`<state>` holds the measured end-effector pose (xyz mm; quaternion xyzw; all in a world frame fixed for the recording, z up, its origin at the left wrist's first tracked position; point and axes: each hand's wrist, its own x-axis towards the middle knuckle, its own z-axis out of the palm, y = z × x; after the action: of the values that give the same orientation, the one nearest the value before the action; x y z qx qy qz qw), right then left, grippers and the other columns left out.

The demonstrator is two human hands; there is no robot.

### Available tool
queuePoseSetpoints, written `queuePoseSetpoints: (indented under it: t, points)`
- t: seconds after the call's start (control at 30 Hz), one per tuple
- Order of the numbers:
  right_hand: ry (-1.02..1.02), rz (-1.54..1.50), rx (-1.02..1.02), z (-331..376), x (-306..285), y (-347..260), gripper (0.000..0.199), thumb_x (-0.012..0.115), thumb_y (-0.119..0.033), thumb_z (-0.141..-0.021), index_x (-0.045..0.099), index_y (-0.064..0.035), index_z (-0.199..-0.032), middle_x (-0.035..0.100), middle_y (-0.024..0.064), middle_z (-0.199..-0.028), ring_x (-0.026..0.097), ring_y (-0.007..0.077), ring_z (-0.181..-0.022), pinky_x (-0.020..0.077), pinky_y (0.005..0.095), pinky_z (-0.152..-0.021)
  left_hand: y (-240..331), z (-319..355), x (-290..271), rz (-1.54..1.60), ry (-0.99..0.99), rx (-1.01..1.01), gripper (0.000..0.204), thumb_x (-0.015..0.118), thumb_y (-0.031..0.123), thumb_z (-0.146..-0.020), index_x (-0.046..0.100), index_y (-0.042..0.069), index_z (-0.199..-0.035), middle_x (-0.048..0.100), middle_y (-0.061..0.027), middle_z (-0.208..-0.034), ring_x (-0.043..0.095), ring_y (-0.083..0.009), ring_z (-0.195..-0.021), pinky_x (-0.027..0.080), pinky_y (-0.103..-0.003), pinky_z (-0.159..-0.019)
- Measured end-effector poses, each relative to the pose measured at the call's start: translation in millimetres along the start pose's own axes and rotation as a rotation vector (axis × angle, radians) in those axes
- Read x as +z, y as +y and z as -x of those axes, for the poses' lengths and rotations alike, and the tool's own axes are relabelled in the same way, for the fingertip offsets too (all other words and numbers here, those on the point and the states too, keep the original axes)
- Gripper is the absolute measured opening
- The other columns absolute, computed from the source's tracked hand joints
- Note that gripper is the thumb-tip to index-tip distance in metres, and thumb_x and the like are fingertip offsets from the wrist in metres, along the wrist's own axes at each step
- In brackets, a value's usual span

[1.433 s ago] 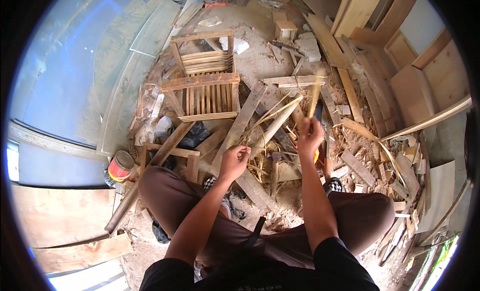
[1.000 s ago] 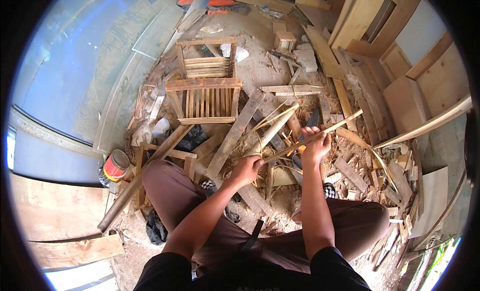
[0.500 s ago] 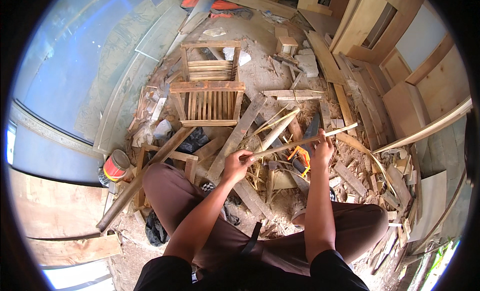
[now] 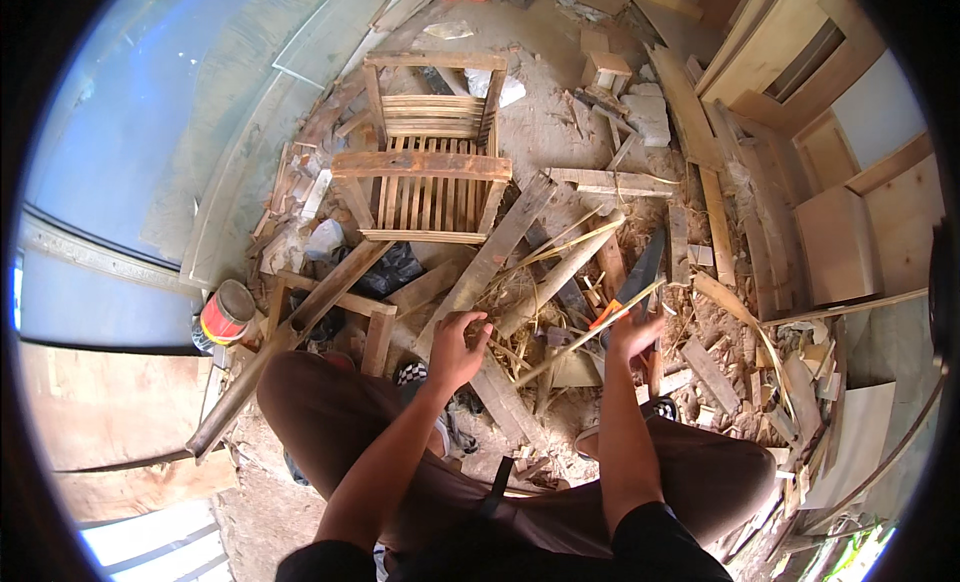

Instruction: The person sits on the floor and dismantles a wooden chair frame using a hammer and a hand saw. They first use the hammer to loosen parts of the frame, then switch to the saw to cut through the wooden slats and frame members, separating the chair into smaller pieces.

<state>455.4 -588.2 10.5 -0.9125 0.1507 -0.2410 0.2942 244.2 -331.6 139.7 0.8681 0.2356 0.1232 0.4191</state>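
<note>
My right hand (image 4: pixel 633 334) has a thin, pale wooden strip (image 4: pixel 560 350) at its thumb and fingers, and appears to grip it near its upper end. The strip slants down to the left, over the scraps between my legs. My left hand (image 4: pixel 462 350) hovers above my left shin, empty, its fingers bent and apart. A handsaw (image 4: pixel 641 266) with a dark blade lies just beyond my right hand, and its orange handle is partly hidden by the strip. A round pale pole (image 4: pixel 562 274) rests left of the saw.
A slatted wooden chair frame (image 4: pixel 422 166) stands ahead. Long planks (image 4: pixel 490 244) and offcuts litter the dirt floor. A dark beam (image 4: pixel 290 344) lies beside my left knee, near a red paint can (image 4: pixel 228 312). Wooden panels (image 4: pixel 838 237) lean at the right; glass sheets (image 4: pixel 215 132) stand left.
My left hand has let go of the strip and is empty. The strip has swung lower and tilts more steeply at my right hand. The view has shifted slightly.
</note>
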Motion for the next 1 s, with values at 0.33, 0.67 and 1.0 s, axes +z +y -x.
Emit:
queuePoseSetpoints:
  t: [0.33,0.67,1.0]
  points:
    - [-0.768,-0.994,0.846,-61,137,-73,0.060,0.064,-0.006,-0.100,0.038,-0.0064,-0.154,0.067,0.0151,-0.109,0.070,0.0287,-0.072,0.0629,0.0415,-0.062,-1,-17,-10,0.002,0.031,-0.067,0.028,0.073,0.026,-0.098,0.072,0.004,-0.116,0.071,-0.0177,-0.119,0.064,-0.0378,-0.117,0.049,-0.046,-0.102]
    - [-0.821,-0.876,0.761,-87,155,-82,0.019,0.062,-0.009,-0.104,0.069,-0.0028,-0.120,0.071,0.0114,-0.106,0.070,0.0245,-0.086,0.0633,0.0381,-0.071,-14,-29,-12,0.054,0.044,-0.096,0.026,0.074,0.023,-0.097,0.073,0.007,-0.117,0.069,-0.0169,-0.119,0.061,-0.0398,-0.117,0.046,-0.049,-0.105]
    - [-0.110,-0.925,0.265,-142,6,-129,0.024,0.062,-0.025,-0.108,0.075,-0.0037,-0.110,0.072,0.0080,-0.091,0.058,0.0085,-0.062,0.0518,0.0270,-0.052,-2,-31,-11,0.100,0.013,-0.068,0.029,0.072,0.027,-0.099,0.072,0.007,-0.119,0.068,-0.0188,-0.122,0.060,-0.0412,-0.120,0.046,-0.049,-0.106]
